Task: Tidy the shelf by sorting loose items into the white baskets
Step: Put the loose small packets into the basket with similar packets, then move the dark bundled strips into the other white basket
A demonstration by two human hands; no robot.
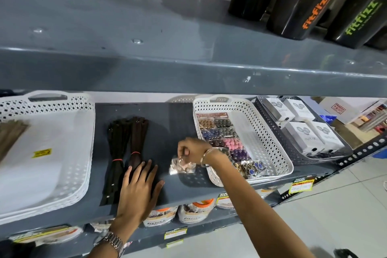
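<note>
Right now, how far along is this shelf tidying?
Partly done. The right basket already holds packets of beads, and the left basket holds some brown sticks. In hand: the right hand pinches a small clear packet beside the right basket. Left: two dark bundles lie loose on the shelf, the left hand resting on them.

2 white baskets [41, 153] [259, 132], 1 grey basket [270, 111] w/ 4 white boxes [301, 138]. 2 dark bundles [117, 138] [137, 136], one under left fingertips [146, 165]. 1 clear packet [182, 166] in right fingers [184, 151]. 3 black bottles [310, 0] up top; maybe a 4th behind, can't tell. Bead packs [222, 134] just right of right hand: too many to count.
</note>
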